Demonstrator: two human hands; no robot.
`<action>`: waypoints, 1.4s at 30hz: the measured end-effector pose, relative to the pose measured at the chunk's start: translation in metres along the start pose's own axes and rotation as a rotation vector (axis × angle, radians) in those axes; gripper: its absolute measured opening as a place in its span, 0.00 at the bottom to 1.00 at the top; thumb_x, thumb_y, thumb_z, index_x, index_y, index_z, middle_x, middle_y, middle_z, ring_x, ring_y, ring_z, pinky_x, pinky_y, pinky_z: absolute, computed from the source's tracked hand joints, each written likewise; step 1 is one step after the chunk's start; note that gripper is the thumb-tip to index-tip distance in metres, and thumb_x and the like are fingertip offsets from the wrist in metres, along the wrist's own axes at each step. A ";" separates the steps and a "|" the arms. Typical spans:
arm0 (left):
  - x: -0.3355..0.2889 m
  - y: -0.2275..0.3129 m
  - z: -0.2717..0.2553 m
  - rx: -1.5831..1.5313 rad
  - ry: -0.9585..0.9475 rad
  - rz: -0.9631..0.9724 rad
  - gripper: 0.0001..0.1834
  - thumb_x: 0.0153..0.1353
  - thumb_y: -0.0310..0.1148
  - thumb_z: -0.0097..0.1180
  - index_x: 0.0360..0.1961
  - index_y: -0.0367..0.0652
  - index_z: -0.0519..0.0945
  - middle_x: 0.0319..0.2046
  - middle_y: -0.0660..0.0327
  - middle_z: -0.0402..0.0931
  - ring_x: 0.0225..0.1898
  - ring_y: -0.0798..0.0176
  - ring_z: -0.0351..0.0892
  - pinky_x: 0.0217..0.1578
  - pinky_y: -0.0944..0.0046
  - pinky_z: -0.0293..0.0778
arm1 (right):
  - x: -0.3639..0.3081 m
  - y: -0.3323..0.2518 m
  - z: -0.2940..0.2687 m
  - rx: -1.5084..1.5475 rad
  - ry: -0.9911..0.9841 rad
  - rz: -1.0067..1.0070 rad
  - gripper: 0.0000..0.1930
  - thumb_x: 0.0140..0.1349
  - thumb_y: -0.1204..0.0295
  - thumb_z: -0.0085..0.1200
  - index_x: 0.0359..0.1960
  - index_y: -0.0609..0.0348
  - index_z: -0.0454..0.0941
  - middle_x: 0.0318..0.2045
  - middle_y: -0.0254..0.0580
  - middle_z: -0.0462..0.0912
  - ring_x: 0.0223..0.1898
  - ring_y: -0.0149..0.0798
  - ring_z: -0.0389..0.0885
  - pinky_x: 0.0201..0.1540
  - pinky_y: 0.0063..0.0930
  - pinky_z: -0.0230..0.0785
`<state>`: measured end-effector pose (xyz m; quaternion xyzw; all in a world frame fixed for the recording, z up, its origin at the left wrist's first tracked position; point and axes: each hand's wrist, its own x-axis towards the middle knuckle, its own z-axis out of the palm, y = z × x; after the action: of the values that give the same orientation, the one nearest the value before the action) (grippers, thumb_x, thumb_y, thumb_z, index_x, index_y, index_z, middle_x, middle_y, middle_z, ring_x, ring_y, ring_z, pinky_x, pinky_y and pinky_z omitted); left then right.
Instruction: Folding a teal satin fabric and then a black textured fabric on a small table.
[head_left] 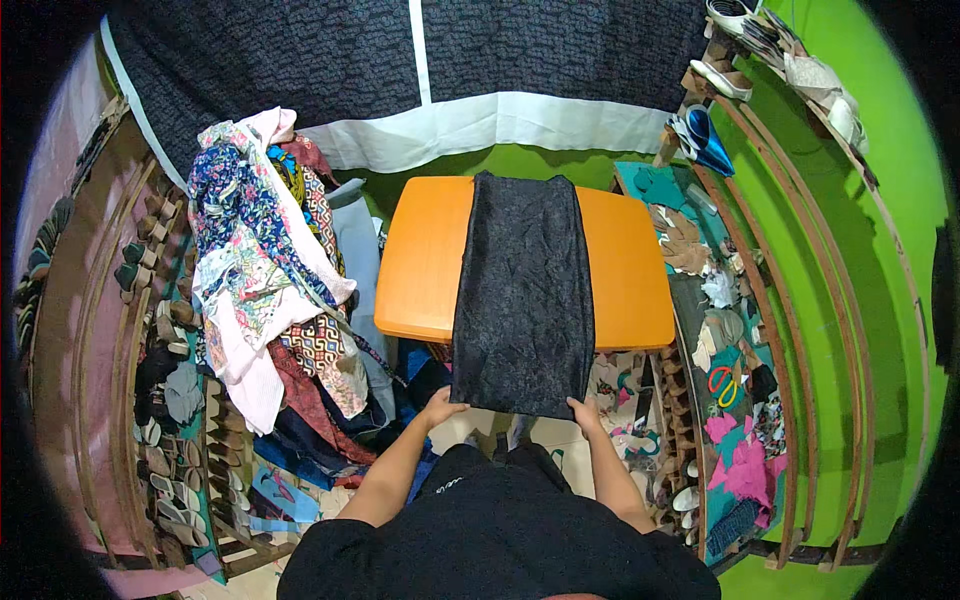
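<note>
A long piece of black patterned fabric (pixel 522 290) lies lengthwise across the orange table (pixel 418 265), its near end hanging past the front edge toward me. My left hand (pixel 441 408) pinches the near left corner of the fabric. At the near right corner, my right hand (pixel 584 412) grips the cloth between thumb and fingers. Between my two hands the near edge is stretched fairly straight. The far end of the fabric reaches the back edge of the table. Small creases show over its surface.
Left of the table is a heap of printed clothes and cloth (pixel 255 260). Wooden racks with shoes (pixel 180 480) line the left side. On the right, a green-topped bench (pixel 722 505) bears scissors (pixel 722 386) and fabric scraps (pixel 745 470). A dark curtain (pixel 280 60) hangs behind.
</note>
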<state>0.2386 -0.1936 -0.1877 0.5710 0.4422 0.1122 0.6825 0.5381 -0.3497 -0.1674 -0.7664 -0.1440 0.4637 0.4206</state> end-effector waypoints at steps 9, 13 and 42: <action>-0.052 0.023 0.019 -0.554 0.253 -0.142 0.08 0.48 0.24 0.57 0.27 0.40 0.70 0.24 0.63 0.72 0.26 0.69 0.74 0.29 0.70 0.72 | -0.074 -0.026 0.032 0.082 0.534 -0.448 0.20 0.56 0.75 0.47 0.50 0.61 0.59 0.44 0.54 0.67 0.43 0.46 0.70 0.48 0.32 0.59; -0.074 0.051 0.015 -0.490 0.330 -0.020 0.10 0.47 0.20 0.54 0.24 0.41 0.65 0.21 0.62 0.70 0.20 0.69 0.71 0.22 0.70 0.70 | -0.091 -0.052 0.017 0.120 0.352 -0.638 0.14 0.56 0.76 0.46 0.45 0.62 0.67 0.44 0.45 0.70 0.42 0.38 0.70 0.48 0.30 0.59; -0.154 0.286 -0.035 0.381 0.603 0.781 0.18 0.35 0.16 0.52 0.33 0.36 0.78 0.26 0.57 0.70 0.27 0.65 0.70 0.30 0.71 0.65 | -0.169 -0.237 -0.026 -0.253 0.608 -1.331 0.08 0.39 0.82 0.50 0.25 0.63 0.75 0.22 0.49 0.77 0.26 0.42 0.78 0.29 0.25 0.67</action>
<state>0.2237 -0.1785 0.1384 0.7493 0.3859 0.4352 0.3166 0.5109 -0.3232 0.1221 -0.6542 -0.5073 -0.1421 0.5427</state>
